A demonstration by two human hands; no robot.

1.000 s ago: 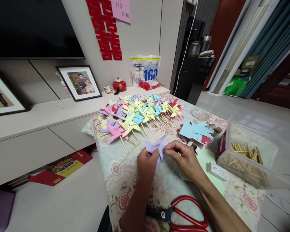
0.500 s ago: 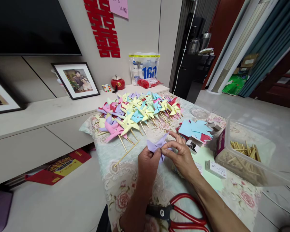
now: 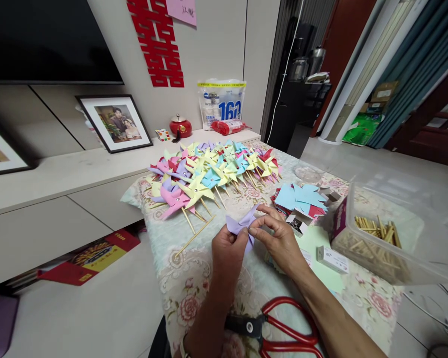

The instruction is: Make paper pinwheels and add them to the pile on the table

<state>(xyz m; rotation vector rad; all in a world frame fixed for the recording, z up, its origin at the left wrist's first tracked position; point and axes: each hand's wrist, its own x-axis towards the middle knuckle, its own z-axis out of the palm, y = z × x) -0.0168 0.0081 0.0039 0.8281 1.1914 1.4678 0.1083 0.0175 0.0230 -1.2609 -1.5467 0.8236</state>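
Observation:
Between my two hands is a purple paper pinwheel (image 3: 242,223), its blades partly folded toward the middle. My left hand (image 3: 228,246) pinches it from the left, thumb near the centre. From the right, my right hand (image 3: 276,236) grips it with thumb and index finger at the centre; whether a small pin is between them I cannot tell. A single wooden stick (image 3: 194,236) lies on the cloth left of my hands. Beyond it many finished pinwheels (image 3: 209,174) in pink, yellow, blue and purple are piled on sticks. Scissors with red handles (image 3: 283,323) lie beneath my forearms.
At the right stands a clear plastic box (image 3: 373,253) of wooden sticks. Blue and red paper pieces (image 3: 300,198), an open small box (image 3: 297,222) of pins and a closed white box (image 3: 332,259) lie nearby. A long cabinet (image 3: 59,179) borders the table's far left.
The right-hand blade of the purple pinwheel has been drawn in toward the centre under my right fingers. My hands have otherwise hardly moved, and the view has shifted slightly.

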